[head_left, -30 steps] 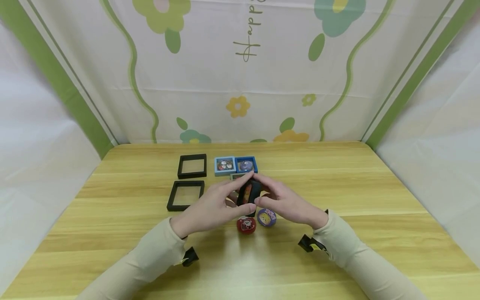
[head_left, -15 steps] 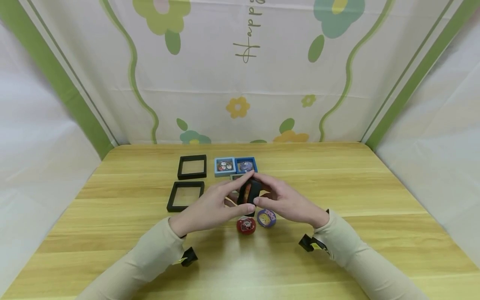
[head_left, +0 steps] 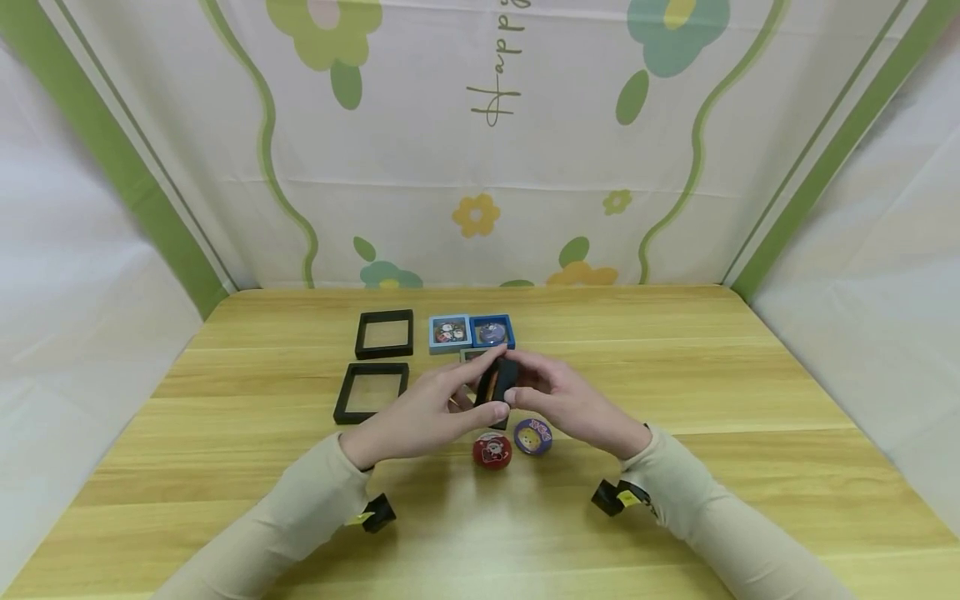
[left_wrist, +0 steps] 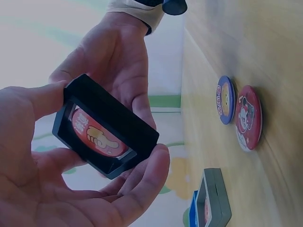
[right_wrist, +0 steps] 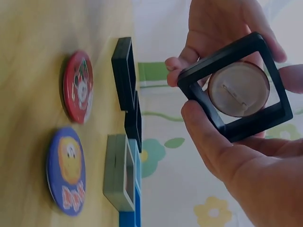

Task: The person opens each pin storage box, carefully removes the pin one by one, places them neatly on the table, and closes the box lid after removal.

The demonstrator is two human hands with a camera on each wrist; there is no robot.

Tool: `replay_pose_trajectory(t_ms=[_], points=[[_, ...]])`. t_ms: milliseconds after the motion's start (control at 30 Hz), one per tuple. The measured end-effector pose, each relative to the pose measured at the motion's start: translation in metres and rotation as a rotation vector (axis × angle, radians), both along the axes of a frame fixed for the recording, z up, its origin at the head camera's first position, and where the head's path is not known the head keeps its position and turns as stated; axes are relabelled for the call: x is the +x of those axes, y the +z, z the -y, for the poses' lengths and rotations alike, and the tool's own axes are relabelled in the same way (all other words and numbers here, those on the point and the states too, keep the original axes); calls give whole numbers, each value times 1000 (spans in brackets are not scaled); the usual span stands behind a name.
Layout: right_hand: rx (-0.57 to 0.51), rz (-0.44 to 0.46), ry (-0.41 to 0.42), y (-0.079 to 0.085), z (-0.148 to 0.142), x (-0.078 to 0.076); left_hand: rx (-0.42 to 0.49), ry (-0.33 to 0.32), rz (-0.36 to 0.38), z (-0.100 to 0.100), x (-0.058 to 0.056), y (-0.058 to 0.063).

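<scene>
Just above the table, both hands hold a small square black display frame (head_left: 507, 382). My left hand (head_left: 427, 412) pinches one side between thumb and fingers, and my right hand (head_left: 573, 408) grips the opposite side. Inside the frame is a round red badge (left_wrist: 97, 135) with a pointing-hand picture, facing the left wrist camera. From the right wrist, the pale badge back (right_wrist: 239, 92) with its pin shows through the window. On the table below lie a red badge (head_left: 492, 451) and a purple badge (head_left: 533, 436) with a yellow figure.
Two black frames (head_left: 363, 415) without badges lie to the left. Behind the hands stand a light blue frame (head_left: 450, 347) and a dark blue frame (head_left: 512, 333), each with a badge, and a grey-green frame (right_wrist: 118, 175) partly covered by the hands.
The black frame has turned slightly between the hands, so less of its red badge shows in the head view. My right hand has shifted a little left. The things on the table have stayed put.
</scene>
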State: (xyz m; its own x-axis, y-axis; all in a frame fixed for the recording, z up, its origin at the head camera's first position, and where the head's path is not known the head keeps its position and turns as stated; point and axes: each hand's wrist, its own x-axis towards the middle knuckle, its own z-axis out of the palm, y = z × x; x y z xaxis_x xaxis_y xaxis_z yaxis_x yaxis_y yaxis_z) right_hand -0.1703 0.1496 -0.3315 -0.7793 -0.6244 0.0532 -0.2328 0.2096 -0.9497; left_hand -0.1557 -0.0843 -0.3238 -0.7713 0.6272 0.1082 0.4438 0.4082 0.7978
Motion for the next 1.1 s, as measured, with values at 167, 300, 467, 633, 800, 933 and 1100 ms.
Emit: replay_pose_trajectory(t_ms=[167, 300, 467, 633, 800, 933, 1100], points=[[5, 33, -27, -1, 2, 1, -12, -10, 22, 0, -1, 0], [0, 52, -34, -1, 3, 1, -21, 12, 22, -1, -1, 0], [-8, 76, -38, 1, 3, 1, -38, 69, -7, -4, 1, 1], [-55, 138, -28, 2, 3, 1, -70, 125, -66, -2, 3, 4], [-164, 234, 26, 3, 2, 0, -110, 145, -133, 0, 2, 8], [-240, 302, 46, 6, 0, -1, -163, 156, -227, 5, 1, 13], [-244, 324, 10, 6, -1, -2, -268, 149, -334, 12, 1, 17]])
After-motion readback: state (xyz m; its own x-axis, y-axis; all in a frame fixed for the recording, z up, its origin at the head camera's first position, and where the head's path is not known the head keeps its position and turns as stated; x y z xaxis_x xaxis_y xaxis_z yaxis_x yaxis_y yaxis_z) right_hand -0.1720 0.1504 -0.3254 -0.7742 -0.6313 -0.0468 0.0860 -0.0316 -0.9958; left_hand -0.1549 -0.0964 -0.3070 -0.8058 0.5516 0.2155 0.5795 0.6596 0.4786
